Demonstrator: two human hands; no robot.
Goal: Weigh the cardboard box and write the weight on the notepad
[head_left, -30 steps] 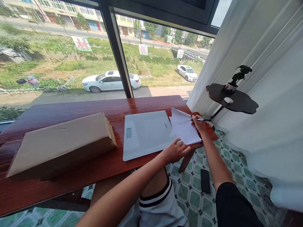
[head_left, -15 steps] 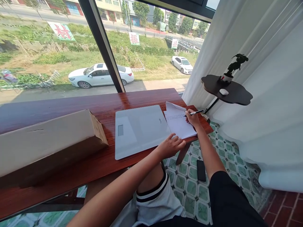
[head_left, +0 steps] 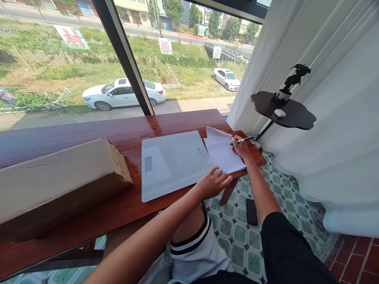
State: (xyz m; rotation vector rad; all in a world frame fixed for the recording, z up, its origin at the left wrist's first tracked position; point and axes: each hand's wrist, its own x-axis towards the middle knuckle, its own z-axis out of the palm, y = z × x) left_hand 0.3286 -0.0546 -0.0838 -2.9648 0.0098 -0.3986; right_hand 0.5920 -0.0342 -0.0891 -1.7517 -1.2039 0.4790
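Gripping pen [head_left: 243,140], right hand [head_left: 240,147] closed around it, tip on paper [head_left: 223,154] at tabletop [head_left: 118,205] right end; pen axis runs left-right. Left hand [head_left: 213,182], fingers loosely spread, pins paper's near edge beside scale [head_left: 173,163].

This looks like a lived-in room of a home, upstairs by a big window [head_left: 89,59]. A long red wooden table [head_left: 124,205] runs along the glass, over parked cars [head_left: 124,94] and a grassy roadside. White curtains [head_left: 325,98] hang at its right end, beside a small dark side table [head_left: 293,116] with a potted plant [head_left: 291,81], over patterned green floor tiles [head_left: 237,228].
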